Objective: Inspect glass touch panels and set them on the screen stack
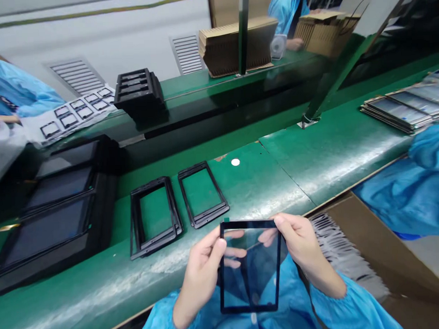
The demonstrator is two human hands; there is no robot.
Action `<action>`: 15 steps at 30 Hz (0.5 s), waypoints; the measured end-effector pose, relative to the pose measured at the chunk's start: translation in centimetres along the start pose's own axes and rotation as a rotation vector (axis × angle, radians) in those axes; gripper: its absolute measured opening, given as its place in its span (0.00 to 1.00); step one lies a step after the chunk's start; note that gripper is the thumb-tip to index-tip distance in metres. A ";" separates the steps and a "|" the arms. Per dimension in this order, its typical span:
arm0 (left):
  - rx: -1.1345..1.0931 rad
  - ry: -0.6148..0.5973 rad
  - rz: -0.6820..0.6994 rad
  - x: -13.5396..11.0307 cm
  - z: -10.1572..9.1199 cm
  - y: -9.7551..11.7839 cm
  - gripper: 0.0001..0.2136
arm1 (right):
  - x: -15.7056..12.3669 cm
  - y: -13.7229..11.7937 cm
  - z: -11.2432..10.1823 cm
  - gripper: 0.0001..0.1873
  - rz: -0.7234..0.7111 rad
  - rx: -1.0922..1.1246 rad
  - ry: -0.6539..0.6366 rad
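Between my two hands is a clear glass panel (260, 274) with a black border, held up over my lap in front of the bench edge. My left hand (205, 262) grips its upper left side, thumb on the near face and fingers showing through the glass behind. At the upper right corner, my right hand (299, 241) pinches the border. A small green tab sticks up from the panel's top left edge. Just beyond, a single black frame (215, 186) lies on the green bench (274, 181), with a stack of black frames (176, 215) to its left.
Black trays with dark panels (58, 220) stand at left. A black tray stack (138, 90) and cardboard dividers (239, 45) sit farther back. Stacked panels (409, 105) lie at right. A metal post (332, 82) rises from the bench. Co-workers' blue sleeves (23, 90) show around; a cardboard box (387, 254) is at lower right.
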State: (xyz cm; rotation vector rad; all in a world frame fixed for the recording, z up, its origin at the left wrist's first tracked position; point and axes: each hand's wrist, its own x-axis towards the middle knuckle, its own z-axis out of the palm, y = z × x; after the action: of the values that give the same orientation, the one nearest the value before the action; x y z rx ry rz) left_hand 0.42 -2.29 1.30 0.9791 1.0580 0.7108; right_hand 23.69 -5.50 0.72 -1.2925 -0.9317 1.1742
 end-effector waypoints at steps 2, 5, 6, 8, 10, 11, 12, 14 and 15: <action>0.050 -0.010 0.035 0.0 -0.3 0.3 0.22 | 0.1 0.1 -0.1 0.27 -0.023 -0.021 -0.025; 0.229 -0.125 0.106 0.1 -0.4 1.0 0.28 | 0.2 0.3 0.7 0.22 -0.055 -0.152 -0.140; 0.290 -0.197 0.101 0.2 -0.2 1.1 0.30 | 0.2 0.3 1.1 0.18 -0.061 -0.195 -0.173; 0.367 -0.291 0.061 0.4 0.2 1.1 0.29 | 0.3 0.5 1.7 0.09 -0.077 -0.229 -0.166; 0.351 -0.261 0.012 0.6 0.4 0.7 0.26 | 0.4 0.7 1.3 0.07 -0.138 -0.235 -0.049; 0.311 -0.205 0.003 0.6 0.4 0.5 0.25 | 0.4 0.9 0.7 0.10 -0.191 -0.253 0.038; 0.254 -0.145 0.002 0.6 0.3 0.3 0.26 | 0.5 1.1 -0.2 0.12 -0.242 -0.284 0.128; 0.128 -0.047 0.019 0.4 -0.2 0.0 0.28 | 0.6 1.7 -2.5 0.16 -0.297 -0.344 0.280; 0.078 -0.011 0.033 0.3 -0.5 -0.1 0.29 | 0.6 2.1 -3.6 0.17 -0.278 -0.349 0.315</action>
State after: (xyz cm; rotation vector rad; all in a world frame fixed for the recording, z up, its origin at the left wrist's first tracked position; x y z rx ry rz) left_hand 0.05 -1.92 1.06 1.0688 1.0687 0.6946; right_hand 27.04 -5.85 -1.76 -1.5140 -1.0675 0.5871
